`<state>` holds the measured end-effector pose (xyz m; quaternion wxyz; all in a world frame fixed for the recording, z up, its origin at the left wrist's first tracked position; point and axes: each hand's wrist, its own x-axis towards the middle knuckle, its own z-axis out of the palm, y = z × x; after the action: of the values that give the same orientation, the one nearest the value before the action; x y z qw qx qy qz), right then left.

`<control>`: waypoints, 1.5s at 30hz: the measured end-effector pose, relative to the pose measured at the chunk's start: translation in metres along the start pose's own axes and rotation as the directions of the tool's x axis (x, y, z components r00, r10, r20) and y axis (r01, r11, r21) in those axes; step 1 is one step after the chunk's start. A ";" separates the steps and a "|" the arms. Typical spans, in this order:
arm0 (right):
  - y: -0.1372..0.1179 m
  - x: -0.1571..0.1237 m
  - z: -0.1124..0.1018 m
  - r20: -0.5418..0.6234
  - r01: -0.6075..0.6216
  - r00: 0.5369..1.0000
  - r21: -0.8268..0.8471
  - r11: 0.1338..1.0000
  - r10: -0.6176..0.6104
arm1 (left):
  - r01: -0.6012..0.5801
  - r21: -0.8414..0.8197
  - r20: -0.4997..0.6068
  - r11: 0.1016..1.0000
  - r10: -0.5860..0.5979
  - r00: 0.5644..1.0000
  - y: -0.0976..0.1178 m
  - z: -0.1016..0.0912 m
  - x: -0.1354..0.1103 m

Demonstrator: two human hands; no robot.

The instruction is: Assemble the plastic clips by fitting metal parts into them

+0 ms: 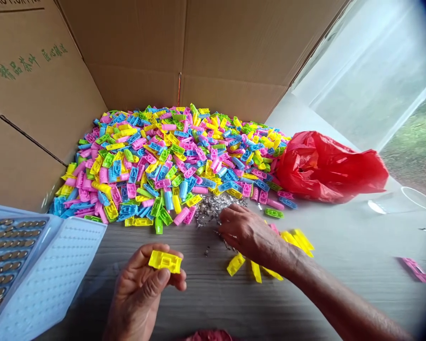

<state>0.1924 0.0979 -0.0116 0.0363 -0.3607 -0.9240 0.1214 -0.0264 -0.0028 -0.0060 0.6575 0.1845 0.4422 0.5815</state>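
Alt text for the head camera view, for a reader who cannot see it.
A person's left hand pinches a flat yellow plastic piece while the right hand reaches over a pile of silvery metal bits. Behind them lies a large heap of pink, blue, yellow and green plastic pieces, backed by brown cardboard box walls and a crumpled red plastic bag.

Crumpled red plastic bag (328, 166), cardboard carton (128, 47) behind, white plastic trays (57, 279) of metal discs at lower left.

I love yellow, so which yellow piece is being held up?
The yellow plastic piece pinched in the left hand. It is up in the air, while the other yellow pieces lie on the table or in the heap.
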 end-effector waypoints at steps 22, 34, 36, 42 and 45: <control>-0.017 -0.005 -0.008 -0.341 0.042 0.938 0.277 0.960 0.058 | -0.138 0.022 -0.090 0.990 0.140 0.986 0.005 0.024 -0.009; -0.077 -0.001 -0.037 -0.432 0.283 0.885 0.796 0.535 0.174 | -0.218 0.100 -0.091 0.971 0.227 0.970 0.014 0.040 -0.013; -0.076 0.000 -0.035 -0.421 0.280 0.891 0.807 0.521 0.173 | -0.223 0.102 -0.100 0.969 0.233 0.967 0.014 0.041 -0.014; -0.077 -0.001 -0.033 -0.404 0.255 0.893 0.818 0.516 0.200 | -0.230 0.103 -0.088 0.968 0.239 0.967 0.012 0.041 -0.015; -0.077 -0.001 -0.031 -0.407 0.265 0.894 0.815 0.515 0.185 | -0.242 0.100 -0.063 0.965 0.249 0.966 0.011 0.040 -0.015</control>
<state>0.1468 0.0487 0.0381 0.4221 -0.2909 -0.7164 0.4732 -0.0003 -0.0031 0.0292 0.5541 0.2461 0.4665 0.6441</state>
